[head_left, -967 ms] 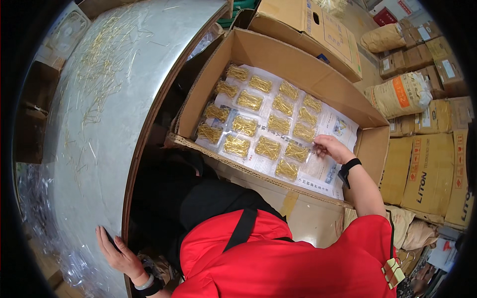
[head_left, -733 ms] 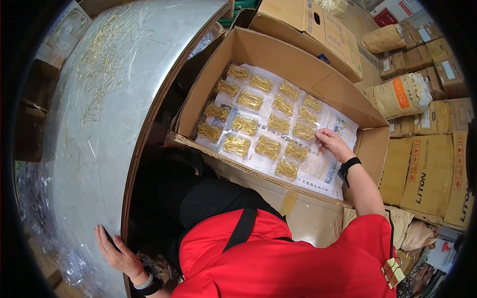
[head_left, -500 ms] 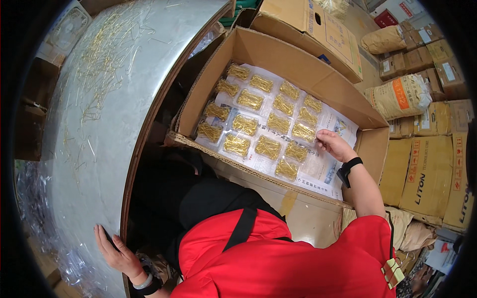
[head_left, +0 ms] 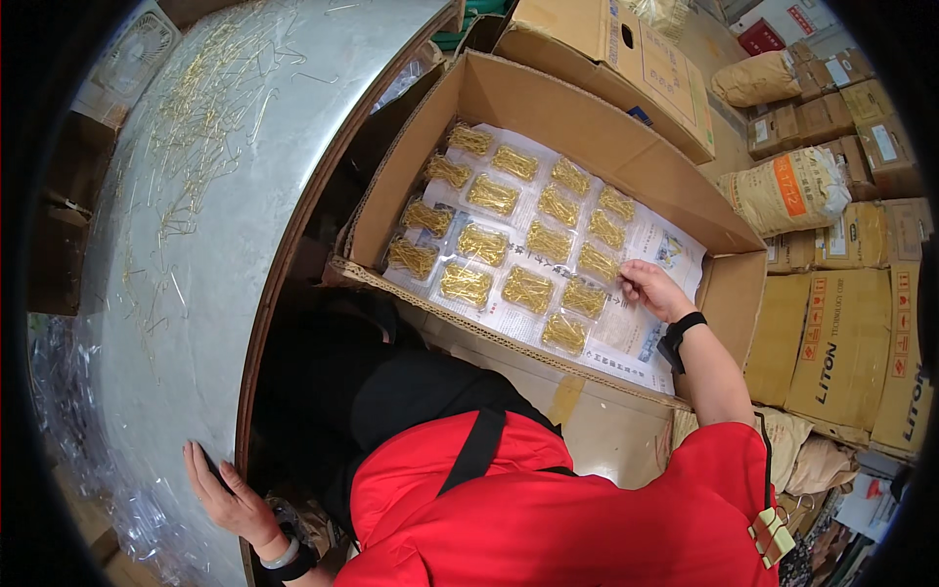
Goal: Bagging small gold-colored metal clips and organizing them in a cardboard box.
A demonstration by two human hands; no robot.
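Observation:
My right hand (head_left: 653, 289) reaches into a long open cardboard box (head_left: 597, 122). Its thumb and fingertips pinch the right edge of a clear pack of gold wire hooks (head_left: 597, 261). Several similar packs, such as one pack of gold hooks (head_left: 528, 290), lie in rough rows on newspaper (head_left: 626, 328) lining the box floor. Far to the left, my left hand (head_left: 227, 501) rests on the edge of a grey metal tabletop (head_left: 196, 342), fingers stretched out. A dark patch shows between its thumb and fingers; I cannot make out what it is.
Loose gold hooks (head_left: 196, 117) are scattered over the tabletop's far half. Clear plastic packaging (head_left: 83, 411) is heaped along its left side, and a white fan (head_left: 139, 54) stands at the far left. Stacked cartons (head_left: 831, 342) and a sack (head_left: 782, 191) stand to the right.
My right hand has shifted slightly left, its fingertips at the edge of the same pack. The left hand stays on the tabletop.

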